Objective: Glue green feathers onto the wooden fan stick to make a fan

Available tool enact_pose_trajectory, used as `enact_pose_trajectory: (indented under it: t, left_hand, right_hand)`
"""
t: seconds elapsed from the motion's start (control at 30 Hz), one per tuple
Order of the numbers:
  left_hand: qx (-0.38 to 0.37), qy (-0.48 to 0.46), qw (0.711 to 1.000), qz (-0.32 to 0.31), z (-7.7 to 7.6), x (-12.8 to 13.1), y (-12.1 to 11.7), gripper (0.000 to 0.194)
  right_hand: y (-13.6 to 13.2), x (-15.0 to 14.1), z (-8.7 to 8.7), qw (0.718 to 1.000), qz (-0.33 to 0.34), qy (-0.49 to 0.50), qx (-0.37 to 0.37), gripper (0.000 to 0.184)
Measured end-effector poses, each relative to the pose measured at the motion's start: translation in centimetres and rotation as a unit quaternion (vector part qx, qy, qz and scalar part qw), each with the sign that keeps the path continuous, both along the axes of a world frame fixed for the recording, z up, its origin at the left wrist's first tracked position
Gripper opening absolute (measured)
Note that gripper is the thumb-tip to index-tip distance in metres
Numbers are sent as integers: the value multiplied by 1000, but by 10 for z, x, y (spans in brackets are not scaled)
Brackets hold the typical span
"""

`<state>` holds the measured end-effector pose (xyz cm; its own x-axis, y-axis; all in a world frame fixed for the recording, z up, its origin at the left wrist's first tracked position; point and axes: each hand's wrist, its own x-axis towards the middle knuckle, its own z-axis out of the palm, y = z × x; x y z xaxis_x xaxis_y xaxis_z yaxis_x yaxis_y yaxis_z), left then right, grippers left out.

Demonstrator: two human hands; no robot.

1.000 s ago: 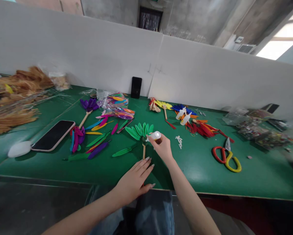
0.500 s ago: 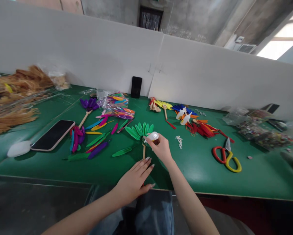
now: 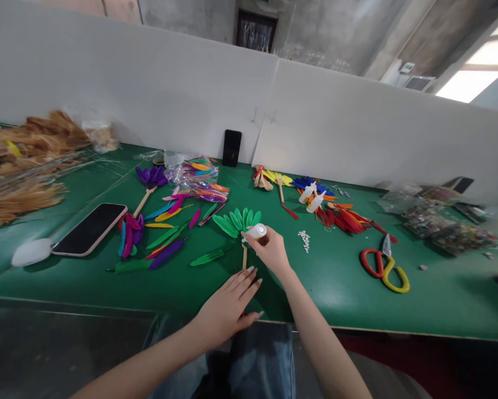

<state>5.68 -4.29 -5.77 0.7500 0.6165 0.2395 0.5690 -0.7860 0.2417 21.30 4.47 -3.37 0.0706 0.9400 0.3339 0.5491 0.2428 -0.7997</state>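
My right hand is closed on a small white squeeze bottle, tilted with its tip down at the base of a green feather fan. The fan's feathers spread away from me from a wooden stick. My left hand lies over the lower stick with its fingers stretched out, thumb apart, pressing it to the table; the stick's end is mostly hidden beneath. A loose green feather lies to the left of the stick. Small white beads sit in a patch to the right of my right hand.
Scissors with red and yellow handles lie at right. Loose coloured feathers, a purple feather fan and a phone are at left. Two white bottles and red feathers lie farther back. A white partition stands behind.
The bottle in my right hand has shifted slightly left, staying at the fan's base. My left hand has kept its place on the stick.
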Motion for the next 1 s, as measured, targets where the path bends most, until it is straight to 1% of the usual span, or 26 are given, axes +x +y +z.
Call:
enact_pose_trajectory:
  t: [0.17, 0.37, 0.47, 0.57, 0.7, 0.9, 1.0]
  left_hand:
    - [1, 6, 1000, 0, 1, 1, 0, 54]
    - [-1, 15, 1000, -2, 1, 0, 0, 55]
    - [-5, 17, 1000, -4, 2, 0, 0, 54]
    - [-7, 15, 1000, -2, 3, 0, 0, 55]
    - [-11, 8, 1000, -4, 4, 1, 0, 55]
    - [-16, 8, 1000, -2, 4, 0, 0, 54]
    - [-16, 4, 1000, -4, 2, 0, -1, 55]
  right_hand:
    - [-1, -1, 1, 1000, -4, 18, -2, 38]
    - [-6, 2, 13, 997, -9, 71, -6, 41]
    - [-6, 6, 16, 998, -11, 58, -19, 42]
    - [-5, 9, 12, 998, -24, 35, -37, 42]
    - [0, 10, 4, 997, -44, 60, -26, 43]
    - [3, 9, -1, 996, -39, 74, -34, 44]
    - [2, 6, -2, 996, -20, 82, -33, 44]
